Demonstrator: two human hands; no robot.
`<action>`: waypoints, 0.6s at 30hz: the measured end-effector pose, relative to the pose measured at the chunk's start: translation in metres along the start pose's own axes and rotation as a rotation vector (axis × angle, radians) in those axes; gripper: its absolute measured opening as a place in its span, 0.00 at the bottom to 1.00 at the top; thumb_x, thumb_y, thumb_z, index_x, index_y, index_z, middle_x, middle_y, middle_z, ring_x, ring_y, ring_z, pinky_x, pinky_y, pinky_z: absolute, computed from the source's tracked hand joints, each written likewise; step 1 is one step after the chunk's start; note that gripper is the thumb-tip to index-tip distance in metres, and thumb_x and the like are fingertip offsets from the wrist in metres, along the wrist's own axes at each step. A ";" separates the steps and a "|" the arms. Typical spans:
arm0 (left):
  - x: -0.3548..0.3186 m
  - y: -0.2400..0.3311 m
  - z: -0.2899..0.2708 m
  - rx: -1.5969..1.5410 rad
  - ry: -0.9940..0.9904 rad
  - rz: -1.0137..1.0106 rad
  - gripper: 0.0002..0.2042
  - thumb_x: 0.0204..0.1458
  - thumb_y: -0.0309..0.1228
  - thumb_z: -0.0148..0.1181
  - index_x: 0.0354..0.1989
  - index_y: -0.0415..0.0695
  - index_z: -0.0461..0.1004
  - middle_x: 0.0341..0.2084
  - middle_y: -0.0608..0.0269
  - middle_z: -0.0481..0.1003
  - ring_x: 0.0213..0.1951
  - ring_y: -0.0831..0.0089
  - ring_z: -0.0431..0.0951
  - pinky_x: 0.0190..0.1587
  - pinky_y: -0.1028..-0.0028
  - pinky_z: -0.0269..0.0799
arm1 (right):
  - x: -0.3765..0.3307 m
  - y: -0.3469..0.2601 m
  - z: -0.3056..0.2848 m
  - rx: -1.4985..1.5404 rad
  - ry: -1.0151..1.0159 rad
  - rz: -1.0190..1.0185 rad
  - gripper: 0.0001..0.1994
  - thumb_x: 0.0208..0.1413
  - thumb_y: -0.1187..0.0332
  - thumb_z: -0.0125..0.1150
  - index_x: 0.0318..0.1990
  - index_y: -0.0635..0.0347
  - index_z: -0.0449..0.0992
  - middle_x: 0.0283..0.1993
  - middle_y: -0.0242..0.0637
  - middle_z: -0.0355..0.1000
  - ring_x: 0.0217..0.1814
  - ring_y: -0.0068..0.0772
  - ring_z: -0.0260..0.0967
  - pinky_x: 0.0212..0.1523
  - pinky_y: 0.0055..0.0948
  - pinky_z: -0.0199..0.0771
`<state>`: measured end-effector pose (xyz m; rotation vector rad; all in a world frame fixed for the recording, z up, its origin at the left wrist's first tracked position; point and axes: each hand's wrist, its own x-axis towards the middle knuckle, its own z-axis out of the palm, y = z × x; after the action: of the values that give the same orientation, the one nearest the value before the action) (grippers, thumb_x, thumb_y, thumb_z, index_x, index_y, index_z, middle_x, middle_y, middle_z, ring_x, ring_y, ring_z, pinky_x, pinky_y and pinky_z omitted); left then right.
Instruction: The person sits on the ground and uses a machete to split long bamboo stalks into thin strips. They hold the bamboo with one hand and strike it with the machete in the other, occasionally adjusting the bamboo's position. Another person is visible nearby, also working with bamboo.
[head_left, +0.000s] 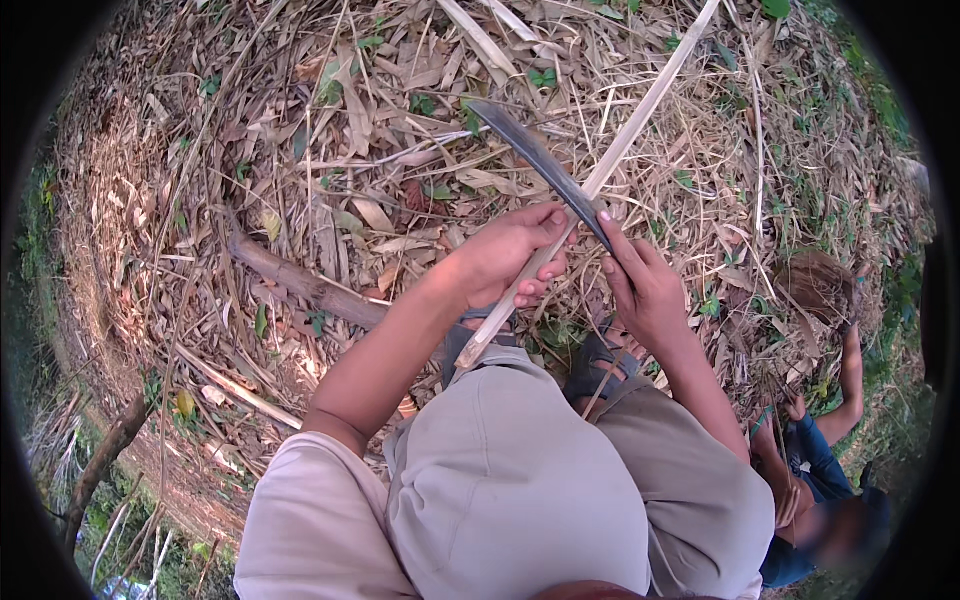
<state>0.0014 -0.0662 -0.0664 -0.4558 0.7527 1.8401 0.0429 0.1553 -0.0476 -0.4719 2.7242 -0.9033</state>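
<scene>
My left hand [508, 258] grips a long pale strip of split bamboo [640, 110] that runs from near my knees up to the top right. My right hand [643, 285] holds the handle of a dark curved blade [535, 155], whose edge crosses the strip just above my left thumb. The blade's tip points up and left over the dry leaves. Both hands are close together above my bent knees in beige trousers [520, 470].
Dry leaves and bamboo litter cover the ground. A thick brown stick [300, 285] lies to the left. My sandalled feet [600, 365] rest below the hands. Another person in a blue top [815, 470] crouches at the lower right, an arm raised.
</scene>
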 end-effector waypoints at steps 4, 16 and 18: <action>0.010 -0.026 0.002 -0.195 0.049 -0.058 0.17 0.68 0.44 0.40 0.31 0.47 0.66 0.12 0.73 0.61 0.07 0.86 0.57 0.06 0.82 0.50 | -0.012 0.007 0.025 0.051 -0.038 -0.103 0.24 0.60 0.64 0.59 0.65 0.42 0.69 0.29 0.38 0.68 0.25 0.36 0.69 0.25 0.34 0.71; -0.034 -0.061 -0.005 0.078 0.182 -0.037 0.19 0.67 0.45 0.40 0.37 0.40 0.64 0.12 0.69 0.61 0.06 0.80 0.56 0.06 0.78 0.51 | -0.017 0.008 0.029 -0.077 -0.105 -0.201 0.26 0.55 0.59 0.64 0.63 0.28 0.70 0.26 0.32 0.64 0.20 0.30 0.67 0.19 0.32 0.69; -0.034 -0.062 -0.005 0.142 0.238 -0.086 0.19 0.68 0.45 0.39 0.36 0.41 0.64 0.12 0.70 0.60 0.06 0.81 0.56 0.06 0.78 0.50 | -0.015 0.002 0.024 -0.074 -0.153 -0.285 0.26 0.54 0.62 0.65 0.62 0.35 0.72 0.26 0.33 0.65 0.21 0.31 0.67 0.20 0.32 0.68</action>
<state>0.0715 -0.0768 -0.0662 -0.6125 1.0022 1.6569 0.0636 0.1494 -0.0655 -0.9233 2.5975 -0.7945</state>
